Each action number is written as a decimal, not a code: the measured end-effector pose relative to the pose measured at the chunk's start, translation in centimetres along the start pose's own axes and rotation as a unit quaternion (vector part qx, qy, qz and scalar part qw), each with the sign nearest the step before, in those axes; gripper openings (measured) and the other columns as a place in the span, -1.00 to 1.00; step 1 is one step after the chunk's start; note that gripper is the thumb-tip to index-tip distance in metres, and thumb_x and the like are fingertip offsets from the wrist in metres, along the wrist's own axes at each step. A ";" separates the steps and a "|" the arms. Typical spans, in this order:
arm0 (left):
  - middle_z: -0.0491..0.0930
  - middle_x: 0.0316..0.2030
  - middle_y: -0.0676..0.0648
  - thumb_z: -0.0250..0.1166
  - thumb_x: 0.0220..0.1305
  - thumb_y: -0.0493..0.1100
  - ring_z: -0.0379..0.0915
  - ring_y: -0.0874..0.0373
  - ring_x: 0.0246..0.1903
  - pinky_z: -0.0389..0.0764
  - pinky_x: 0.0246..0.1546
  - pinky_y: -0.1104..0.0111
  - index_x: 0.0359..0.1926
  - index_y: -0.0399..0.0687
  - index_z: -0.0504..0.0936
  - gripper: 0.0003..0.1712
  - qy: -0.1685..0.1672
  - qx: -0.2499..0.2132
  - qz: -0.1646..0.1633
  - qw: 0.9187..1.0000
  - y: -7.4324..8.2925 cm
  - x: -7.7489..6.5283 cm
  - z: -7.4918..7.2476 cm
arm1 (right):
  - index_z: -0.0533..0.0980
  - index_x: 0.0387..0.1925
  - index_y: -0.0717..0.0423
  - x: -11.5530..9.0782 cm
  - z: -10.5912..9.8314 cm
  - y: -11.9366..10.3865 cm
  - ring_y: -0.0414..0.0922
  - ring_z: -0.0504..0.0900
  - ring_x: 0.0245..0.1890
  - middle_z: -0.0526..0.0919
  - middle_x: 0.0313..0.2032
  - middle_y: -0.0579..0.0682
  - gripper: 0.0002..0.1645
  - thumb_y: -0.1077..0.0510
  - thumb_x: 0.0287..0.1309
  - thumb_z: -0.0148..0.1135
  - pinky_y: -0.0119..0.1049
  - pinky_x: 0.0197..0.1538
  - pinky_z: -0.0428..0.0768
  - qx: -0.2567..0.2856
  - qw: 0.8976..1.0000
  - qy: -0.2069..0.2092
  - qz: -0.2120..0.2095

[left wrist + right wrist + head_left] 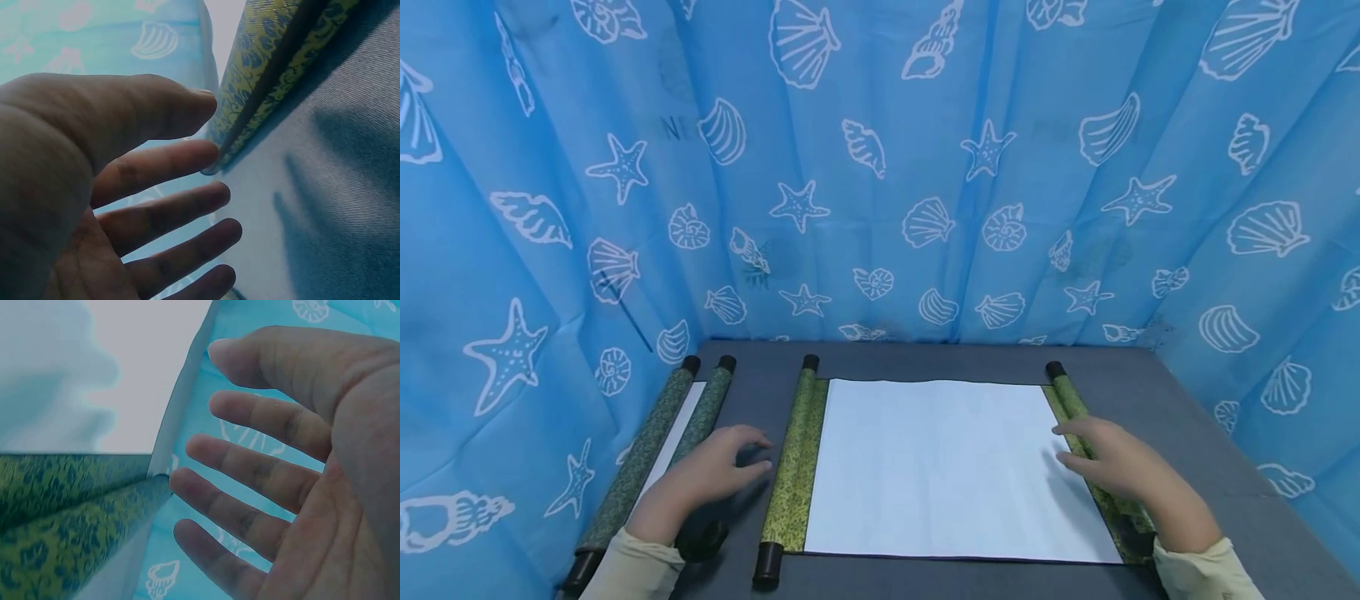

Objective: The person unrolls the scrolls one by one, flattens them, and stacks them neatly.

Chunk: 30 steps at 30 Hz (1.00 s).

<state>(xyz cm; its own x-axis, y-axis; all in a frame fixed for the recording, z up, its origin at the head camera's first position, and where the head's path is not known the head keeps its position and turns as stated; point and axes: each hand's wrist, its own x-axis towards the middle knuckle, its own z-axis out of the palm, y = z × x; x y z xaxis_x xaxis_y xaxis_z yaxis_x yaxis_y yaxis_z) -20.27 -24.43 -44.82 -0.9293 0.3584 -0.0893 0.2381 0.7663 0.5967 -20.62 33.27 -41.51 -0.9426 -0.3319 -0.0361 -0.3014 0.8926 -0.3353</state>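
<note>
A scroll with a white sheet (pixel 940 467) lies unrolled across the grey table. Its left roller (pixel 793 458) and right roller (pixel 1067 392) are wrapped in yellow-green patterned cloth and have black end knobs. My left hand (pixel 715 467) hovers between this left roller and a darker green scroll, its fingers apart and holding nothing. In the left wrist view its fingers (pixel 169 200) are spread beside the yellow-patterned roller. Over the right roller floats my right hand (pixel 1112 458), partly hiding it. The right wrist view shows these fingers (pixel 250 469) loosely spread with nothing between them.
At the table's left edge lies a second scroll with dark green rollers (pixel 640 458), mostly rolled up, a white strip showing between them. Behind and beside the grey table (pixel 925 360) hangs a blue curtain (pixel 880 167) printed with shells and starfish.
</note>
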 end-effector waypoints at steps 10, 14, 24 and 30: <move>0.64 0.22 -0.23 0.39 0.45 -0.17 0.50 -0.33 0.30 0.50 0.35 -0.17 0.22 -0.20 0.68 -0.61 0.012 0.003 -0.002 1.000 -0.2 -0.7 -0.1 | 0.65 0.18 0.26 1.3 0.7 -1.9 0.34 0.61 0.25 0.71 0.16 0.25 -0.53 0.08 0.37 0.41 0.30 0.21 0.60 0.007 1.000 -0.010 -0.012; 0.64 0.21 -0.25 0.38 0.46 -0.16 0.51 -0.34 0.29 0.50 0.34 -0.18 0.23 -0.22 0.67 -0.60 0.009 -0.004 0.000 1.000 -0.4 -1.0 -0.3 | 0.67 0.17 0.22 1.8 1.1 -2.5 0.31 0.62 0.25 0.72 0.16 0.22 -0.56 0.08 0.37 0.41 0.28 0.22 0.61 0.000 1.000 -0.006 -0.024; 0.63 0.22 -0.25 0.37 0.47 -0.15 0.51 -0.33 0.28 0.49 0.34 -0.20 0.26 -0.25 0.64 -0.56 0.001 -0.016 -0.018 1.000 -0.8 -1.6 -0.4 | 0.70 0.13 0.13 3.2 2.1 -5.1 0.24 0.64 0.26 0.73 0.16 0.15 -0.61 0.08 0.34 0.44 0.25 0.25 0.61 -0.009 0.999 -0.002 -0.038; 0.60 0.26 -0.27 0.36 0.48 -0.14 0.50 -0.33 0.29 0.49 0.34 -0.20 0.29 -0.24 0.62 -0.54 0.004 -0.015 -0.026 1.000 -0.8 -1.6 -0.5 | 0.70 0.14 0.13 3.8 2.6 -6.3 0.23 0.64 0.26 0.74 0.15 0.13 -0.61 0.10 0.33 0.44 0.24 0.28 0.59 -0.009 0.998 0.000 -0.058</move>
<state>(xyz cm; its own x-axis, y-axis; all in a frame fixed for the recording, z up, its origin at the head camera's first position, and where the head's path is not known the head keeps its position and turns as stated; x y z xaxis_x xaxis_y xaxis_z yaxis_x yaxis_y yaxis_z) -19.10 -25.91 -44.81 -0.9427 0.3134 -0.1147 0.1805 0.7679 0.6146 -21.96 25.61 -42.00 -0.9011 -0.4337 0.0023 -0.4114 0.8531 -0.3210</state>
